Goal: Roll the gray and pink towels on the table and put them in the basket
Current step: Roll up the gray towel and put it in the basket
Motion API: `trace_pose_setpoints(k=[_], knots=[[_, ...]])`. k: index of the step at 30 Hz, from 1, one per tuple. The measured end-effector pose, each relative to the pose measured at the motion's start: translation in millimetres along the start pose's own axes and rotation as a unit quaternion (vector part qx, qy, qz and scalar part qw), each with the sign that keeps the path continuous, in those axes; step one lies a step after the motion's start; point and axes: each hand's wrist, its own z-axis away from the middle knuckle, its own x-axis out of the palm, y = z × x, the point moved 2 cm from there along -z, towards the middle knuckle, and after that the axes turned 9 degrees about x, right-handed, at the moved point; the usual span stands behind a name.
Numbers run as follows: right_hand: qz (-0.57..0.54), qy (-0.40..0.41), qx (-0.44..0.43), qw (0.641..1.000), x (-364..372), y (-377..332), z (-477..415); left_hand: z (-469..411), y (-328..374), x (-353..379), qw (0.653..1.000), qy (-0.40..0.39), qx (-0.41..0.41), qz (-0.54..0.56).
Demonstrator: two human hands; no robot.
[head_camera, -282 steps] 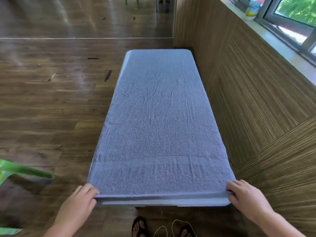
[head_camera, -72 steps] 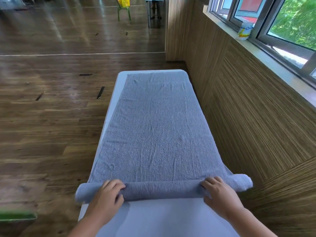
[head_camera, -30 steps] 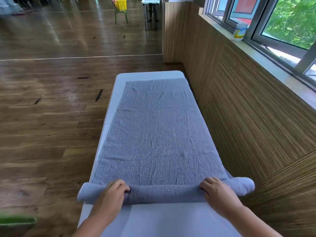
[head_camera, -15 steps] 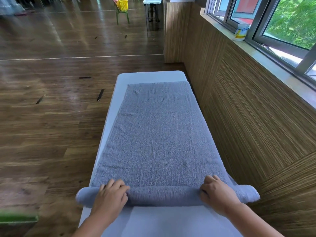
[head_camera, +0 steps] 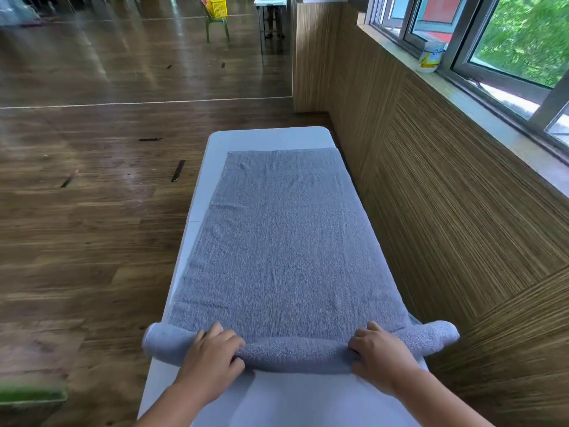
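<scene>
The gray towel (head_camera: 286, 248) is spread lengthwise on the table (head_camera: 271, 137), and its near end is wound into a thick roll (head_camera: 295, 352) that overhangs both long edges of the tabletop. The roll is gripped from above by the left hand (head_camera: 212, 359) and the right hand (head_camera: 381, 355), with fingers curled over its top and thumbs tucked at the near side, each hand set in from an end. The cloth is judged soft, light and limp, so it is best held toward both ends with even pressure, lest the roll slacken or skew. The right overhang lies close to the wooden wall (head_camera: 431, 211), while open floor (head_camera: 92, 211) is found to the left. A yellow basket (head_camera: 216, 7) is seen far off on a chair (head_camera: 217, 26). No pink towel is seen.
</scene>
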Motion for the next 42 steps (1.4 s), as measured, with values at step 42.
trace_pose_setpoints(k=[42], knots=[[0.026,0.1,0.031,0.994,-2,14,6,0,-8,-3,1.0,0.004,-0.027,-0.001]])
